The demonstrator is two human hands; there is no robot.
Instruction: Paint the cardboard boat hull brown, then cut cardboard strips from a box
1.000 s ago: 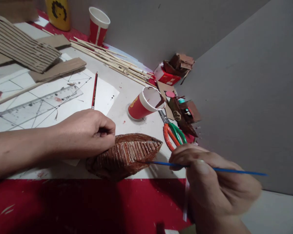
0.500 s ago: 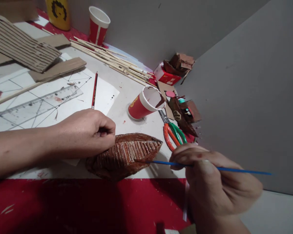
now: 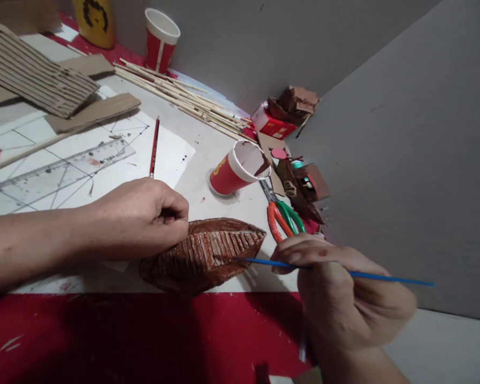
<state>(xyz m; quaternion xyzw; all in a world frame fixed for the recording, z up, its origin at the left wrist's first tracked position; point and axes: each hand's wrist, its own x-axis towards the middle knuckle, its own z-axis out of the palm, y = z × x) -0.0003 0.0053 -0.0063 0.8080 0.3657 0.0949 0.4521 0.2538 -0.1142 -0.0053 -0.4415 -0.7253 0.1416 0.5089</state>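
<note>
A small brown model boat (image 3: 208, 250) lies on the white paper, its ribbed deck glossy with wet-looking paint and its pointed end to the right. My left hand (image 3: 156, 216) is closed at the boat's far left side, fingers curled over the rim; the fingertips are hidden. Pinched in my right hand (image 3: 344, 288) is a thin blue paintbrush (image 3: 264, 262), whose dark tip meets the deck near the pointed end. Just beyond the boat stands a red and white paper cup (image 3: 232, 173) with brown paint inside its rim.
Scissors (image 3: 282, 218) with orange and green handles lie right of the cup. Behind are wooden sticks (image 3: 184, 96), another cup (image 3: 160, 45) and more brown boat models (image 3: 304, 186). A pencil (image 3: 155, 146), clear ruler (image 3: 64, 168) and corrugated cardboard (image 3: 36, 69) occupy the left.
My right hand has shifted slightly left and up, bringing the brush tip from the boat's near side toward the middle of the deck. My left hand and the boat stay nearly still.
</note>
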